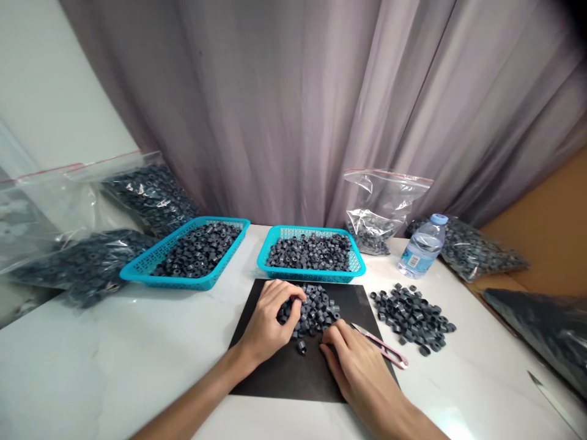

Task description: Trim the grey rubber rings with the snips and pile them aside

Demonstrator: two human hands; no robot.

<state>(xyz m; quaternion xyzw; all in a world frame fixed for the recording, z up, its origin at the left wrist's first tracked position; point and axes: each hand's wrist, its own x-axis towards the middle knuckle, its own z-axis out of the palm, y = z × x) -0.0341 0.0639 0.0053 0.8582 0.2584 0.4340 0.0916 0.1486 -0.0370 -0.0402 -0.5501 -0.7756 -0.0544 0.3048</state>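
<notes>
A loose pile of small dark grey plastic rings (316, 305) lies on a black mat (284, 379). At the pile's left side is my left hand (273, 315), its thumb and forefinger curled towards each other with dark rings showing between them. Whether it grips one of them is unclear. My right hand (355, 357) rests at the pile's near right edge, fingers bent and pressed together, their tips hidden from view. A single ring (301, 348) sits apart between the hands. Thread snips with pink handles (389, 352) lie just right of my right hand.
Two blue baskets, left (210, 283) and middle (312, 276), hold many rings. More rings (415, 321) are heaped on the white table (183, 348) at right. A water bottle (422, 247), ring-filled bags (367, 235) and a blade-like tool (553, 400) stand or lie around.
</notes>
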